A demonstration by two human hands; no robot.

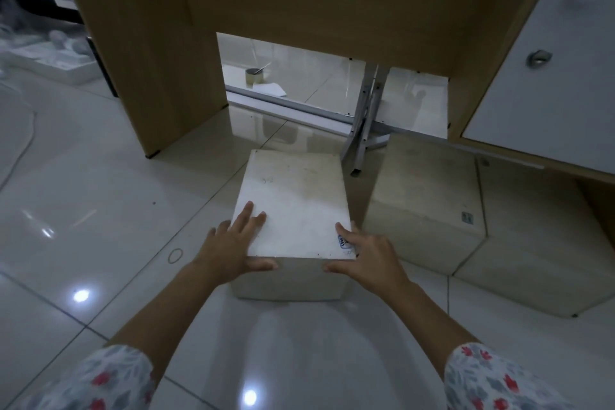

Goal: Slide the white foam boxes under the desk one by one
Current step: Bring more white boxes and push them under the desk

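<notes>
A white foam box point(294, 200) stands on the tiled floor in front of the wooden desk point(299, 3), its far edge at the mouth of the desk's opening. My left hand point(233, 243) rests on the box's near left corner, fingers straight on the lid and thumb on the front face. My right hand point(366, 253) lies on the near right corner the same way, beside a small blue label. A second foam box point(426, 196) sits to the right, partly under the desk, and a third point(539, 243) lies further right.
A grey metal folding leg point(362, 130) stands under the desk between the two nearer boxes. A tape roll point(254, 76) and paper lie beyond the desk. A white cabinet door point(549, 70) is at right. A rubber band point(175, 256) lies on the floor at left.
</notes>
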